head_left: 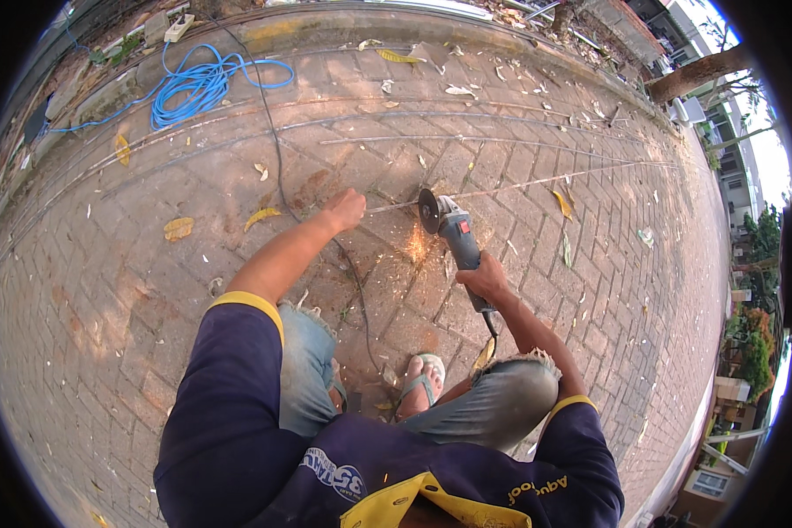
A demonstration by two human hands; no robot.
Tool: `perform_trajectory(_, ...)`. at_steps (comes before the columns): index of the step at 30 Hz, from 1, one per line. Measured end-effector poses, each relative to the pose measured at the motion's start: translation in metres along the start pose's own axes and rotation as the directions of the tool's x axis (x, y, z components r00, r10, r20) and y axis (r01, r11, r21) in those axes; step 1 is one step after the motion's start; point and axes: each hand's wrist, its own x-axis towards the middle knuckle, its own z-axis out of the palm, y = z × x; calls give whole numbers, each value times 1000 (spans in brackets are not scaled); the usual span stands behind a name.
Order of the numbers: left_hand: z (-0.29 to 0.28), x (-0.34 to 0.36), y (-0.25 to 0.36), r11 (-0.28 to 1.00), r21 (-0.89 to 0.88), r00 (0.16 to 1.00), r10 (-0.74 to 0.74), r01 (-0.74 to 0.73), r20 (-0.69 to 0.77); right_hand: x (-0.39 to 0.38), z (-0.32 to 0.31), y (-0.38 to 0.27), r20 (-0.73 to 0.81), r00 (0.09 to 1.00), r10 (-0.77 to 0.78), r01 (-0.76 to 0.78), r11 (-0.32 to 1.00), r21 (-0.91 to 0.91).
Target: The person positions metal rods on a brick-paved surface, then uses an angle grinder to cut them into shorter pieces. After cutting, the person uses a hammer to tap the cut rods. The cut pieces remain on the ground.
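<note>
Brick pavement [150, 290]: open ground fills the left and right of the frame, scattered with dry leaves [178, 229]; a raised curb [326, 22] closes the upper edge. Blue hose [194, 84]: coiled at upper left, well apart from the work. Thin steel rods [519, 185]: laid across the bricks from centre to upper right. Left hand [346, 209]: closed into a fist, pressing down at the near end of a rod. Right hand [484, 280]: wrapped tight around the grey angle grinder [453, 231] at frame centre, disc at the rod, sparks [414, 248] below it. Black cord [277, 167]: runs from the top past the left hand.
</note>
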Motion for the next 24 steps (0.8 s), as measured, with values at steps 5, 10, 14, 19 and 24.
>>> perform_trajectory(5,-6,-3,6,998,41,998,-46,44,37,0,0,-1,-6,1000,2,-2,1000,-11)
perform_trajectory(10,-7,-3,4,1000,-1,1000,-17,17,19,-1,-3,-3,15,1000,3,-2,1000,-10)
perform_trajectory(14,-5,-2,3,999,39,1000,-2,1,22,-2,-2,-3,10,1000,10,-10,1000,-1)
perform_trajectory(19,-1,-1,0,1000,27,1000,7,-7,-5,-2,-1,-1,-1,1000,-8,8,1000,3)
perform_trajectory(24,-1,0,0,999,35,1000,-6,5,13,0,2,2,-1,1000,-21,21,1000,20)
